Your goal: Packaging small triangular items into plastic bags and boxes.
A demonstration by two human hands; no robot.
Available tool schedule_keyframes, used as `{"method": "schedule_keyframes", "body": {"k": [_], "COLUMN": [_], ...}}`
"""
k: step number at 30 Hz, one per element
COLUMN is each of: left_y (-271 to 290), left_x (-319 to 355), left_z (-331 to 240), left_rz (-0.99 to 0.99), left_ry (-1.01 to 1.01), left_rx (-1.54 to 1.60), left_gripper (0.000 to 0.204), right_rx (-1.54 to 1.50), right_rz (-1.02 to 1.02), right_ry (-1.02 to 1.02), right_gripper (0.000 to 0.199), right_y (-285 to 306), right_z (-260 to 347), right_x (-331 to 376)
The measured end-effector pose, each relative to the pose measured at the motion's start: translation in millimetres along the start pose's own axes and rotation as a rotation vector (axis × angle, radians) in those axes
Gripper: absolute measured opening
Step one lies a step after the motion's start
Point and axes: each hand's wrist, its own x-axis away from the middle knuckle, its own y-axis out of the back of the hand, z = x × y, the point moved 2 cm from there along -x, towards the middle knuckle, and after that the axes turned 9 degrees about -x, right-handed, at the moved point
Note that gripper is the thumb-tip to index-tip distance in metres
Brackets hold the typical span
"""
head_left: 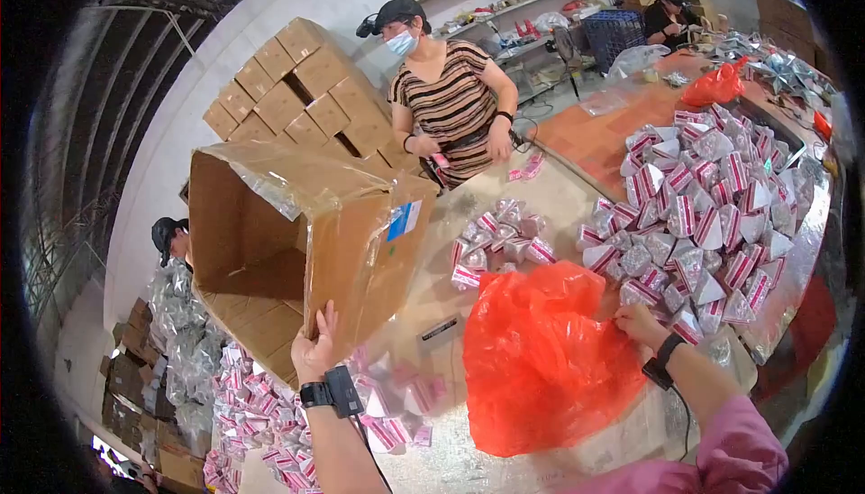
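My left hand (315, 343) grips the lower edge of a large cardboard box (374, 251), which is tipped with its mouth toward the left. No contents show in the part of the box I can see. A crumpled red plastic bag (550, 359) spreads over the table in front of me. Pinched at its right side, the bag is in my right hand (638, 324). Beyond that hand lies a big heap of small clear packets with pink-and-white labels (694, 214). A smaller group of the same packets (500, 237) is behind the bag.
More labelled packets (261, 413) lie below the box at the left. A dark flat object (440, 329) rests between box and bag. Across the table stands a co-worker (455, 88), before stacked cartons (297, 88). Another person (671, 21) sits at the far right.
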Motion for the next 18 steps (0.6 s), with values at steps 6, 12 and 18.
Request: {"method": "schedule_keyframes", "body": {"k": [6,12,18], "left_y": [-19.7,-27.6,-30.8], "left_x": [-10.8,-10.4,-12.5], "left_z": [-4.4,9.1,16.4], "left_rz": [-0.057,-0.023,0.043], "left_ry": [0.002,-0.014,-0.007], "left_rx": [-0.019,-0.063,-0.076], "left_gripper": [0.045,0.047,0.045], "right_rx": [0.033,0.069,0.097], "right_rz": [-0.057,-0.009,-0.053], "right_ry": [0.136,0.19,0.265], "right_gripper": [0.012,0.013,0.015], "right_y": [-2.5,-5.1,-4.7], "right_z": [-9.6,-27.3,-35.0], "right_x": [3.4,1.1,-3.1]}}
